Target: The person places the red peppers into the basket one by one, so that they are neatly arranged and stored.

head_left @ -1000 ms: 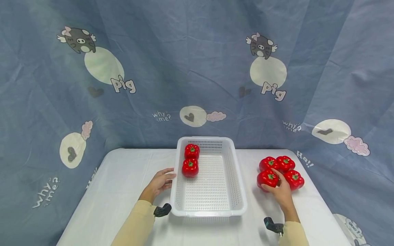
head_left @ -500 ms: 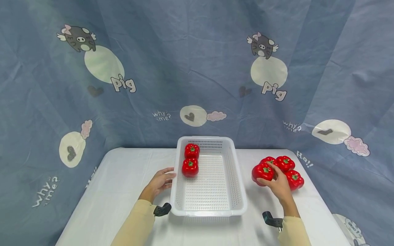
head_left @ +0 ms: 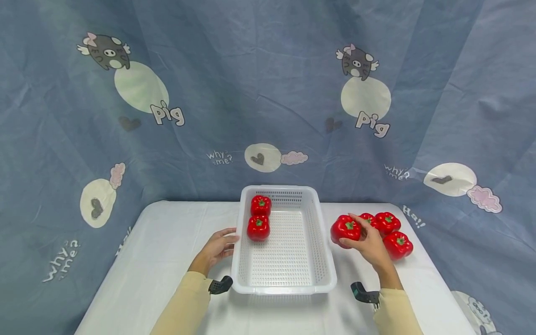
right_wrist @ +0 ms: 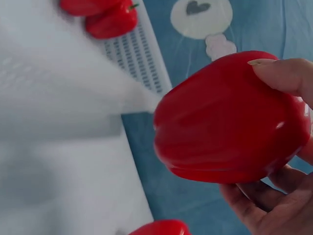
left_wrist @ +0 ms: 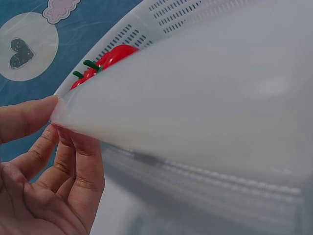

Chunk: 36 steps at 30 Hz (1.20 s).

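My right hand [head_left: 372, 248] grips a red bell pepper [head_left: 343, 232] just right of the white plastic basket [head_left: 284, 291]. In the right wrist view that bell pepper [right_wrist: 230, 120] is held clear of the table, thumb on one side and fingers on the other. My left hand [head_left: 215, 249] pinches the basket's left rim; in the left wrist view the thumb [left_wrist: 29, 115] lies on one side of the rim and the fingers [left_wrist: 88, 166] on the other. Two red bell peppers [head_left: 258, 228] sit in the basket, one behind the other along its left wall.
Behind and right of my right hand, more red bell peppers [head_left: 398, 245] lie clustered on the white table [head_left: 167, 246]; one is partly hidden by the hand. A blue printed cloth [head_left: 268, 93] hangs behind the table. Each wrist wears a black camera [head_left: 364, 294].
My right hand has lifted the bell pepper out of the cluster and carried it left, towards the basket. My left hand and the basket have stayed in place.
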Each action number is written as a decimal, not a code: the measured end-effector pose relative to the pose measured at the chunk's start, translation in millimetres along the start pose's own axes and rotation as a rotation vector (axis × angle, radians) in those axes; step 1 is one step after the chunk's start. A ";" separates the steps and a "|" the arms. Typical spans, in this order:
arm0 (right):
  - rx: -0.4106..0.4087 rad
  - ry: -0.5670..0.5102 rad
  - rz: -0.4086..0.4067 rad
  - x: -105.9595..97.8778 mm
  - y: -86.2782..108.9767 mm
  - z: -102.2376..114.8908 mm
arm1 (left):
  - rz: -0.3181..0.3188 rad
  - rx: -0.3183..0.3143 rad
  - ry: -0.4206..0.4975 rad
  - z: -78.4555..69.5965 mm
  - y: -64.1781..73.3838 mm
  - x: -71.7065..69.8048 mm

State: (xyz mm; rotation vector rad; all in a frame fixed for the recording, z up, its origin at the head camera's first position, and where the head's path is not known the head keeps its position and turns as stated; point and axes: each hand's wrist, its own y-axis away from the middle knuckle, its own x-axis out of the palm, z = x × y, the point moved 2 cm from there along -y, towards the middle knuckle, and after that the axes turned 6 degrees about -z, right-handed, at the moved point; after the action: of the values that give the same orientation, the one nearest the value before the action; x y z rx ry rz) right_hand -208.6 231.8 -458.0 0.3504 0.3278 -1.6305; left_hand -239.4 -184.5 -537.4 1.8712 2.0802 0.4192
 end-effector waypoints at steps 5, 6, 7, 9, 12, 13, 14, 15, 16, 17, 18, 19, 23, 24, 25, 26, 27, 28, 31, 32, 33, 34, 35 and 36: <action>-0.034 -0.027 0.050 6.1 -2.6 9.7 | 0.000 0.001 -0.004 -0.1 0.2 -0.1; -0.036 -0.033 0.055 7.4 -3.1 11.4 | 0.000 0.001 -0.003 0.0 0.3 0.0; -0.034 -0.035 0.058 8.8 -3.6 12.6 | 0.000 0.002 -0.003 0.0 0.5 0.0; -0.030 -0.033 0.064 11.7 -4.2 14.7 | 0.003 0.003 -0.003 0.0 0.6 0.0; -0.025 -0.038 0.071 16.4 -5.2 16.8 | 0.004 0.001 0.000 -0.1 0.6 0.6; -0.024 -0.041 0.075 18.0 -5.6 17.1 | 0.006 0.002 -0.001 -0.1 0.5 0.8; -0.026 -0.043 0.077 19.8 -6.0 17.5 | 0.008 0.005 -0.004 -0.3 0.7 1.0; -0.029 -0.051 0.082 21.6 -6.4 18.1 | 0.006 0.003 -0.004 -0.4 0.4 1.4; -0.032 -0.058 0.086 23.4 -7.1 18.6 | 0.006 0.004 -0.007 -0.6 0.2 1.6; -0.037 -0.060 0.092 25.3 -7.6 19.4 | 0.006 0.004 -0.009 -1.0 0.2 1.6; -0.040 -0.059 0.096 27.2 -8.2 20.1 | 0.004 0.004 -0.011 -1.5 0.4 1.6; -0.045 -0.057 0.100 29.1 -8.6 20.9 | 0.003 0.003 -0.012 -1.8 0.6 1.6; -0.066 -0.034 0.121 36.3 -10.8 25.2 | 0.002 -0.002 -0.015 -3.0 1.6 1.0; -0.067 -0.029 0.124 38.2 -11.2 26.4 | 0.005 -0.001 -0.017 -3.2 1.6 1.0; -0.069 -0.028 0.131 40.2 -11.7 27.9 | 0.006 0.000 -0.019 -3.5 1.7 1.0; -0.070 -0.025 0.138 42.3 -12.1 29.2 | 0.006 0.000 -0.020 -3.6 1.6 1.1; -0.070 -0.024 0.149 44.5 -12.5 30.3 | 0.003 0.000 -0.018 -3.9 1.7 1.2; -0.072 -0.019 0.159 46.6 -12.8 31.5 | 0.004 0.001 -0.017 -4.1 1.7 1.3; -0.071 -0.017 0.179 53.6 -14.2 33.7 | 0.002 0.004 -0.019 -3.9 1.9 1.4; -0.070 -0.013 0.184 56.1 -14.7 34.2 | 0.001 0.003 -0.018 -3.6 1.9 1.3; -0.069 -0.010 0.189 58.5 -15.3 34.8 | 0.001 0.004 -0.018 -3.5 2.0 1.3; -0.076 -0.002 0.193 60.9 -16.2 35.3 | 0.001 0.004 -0.018 -3.1 2.0 1.2; -0.078 -0.002 0.196 63.6 -17.2 35.5 | 0.000 0.004 -0.018 -2.8 2.0 1.1; -0.079 0.000 0.197 66.4 -18.0 36.1 | 0.000 0.004 -0.015 -2.8 2.2 1.1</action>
State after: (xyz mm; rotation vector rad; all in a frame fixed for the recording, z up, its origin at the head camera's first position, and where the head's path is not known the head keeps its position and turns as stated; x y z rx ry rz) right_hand -233.0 158.3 -452.6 0.3126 0.3460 -1.4204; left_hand -238.7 -183.2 -534.0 1.8704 2.0725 0.4003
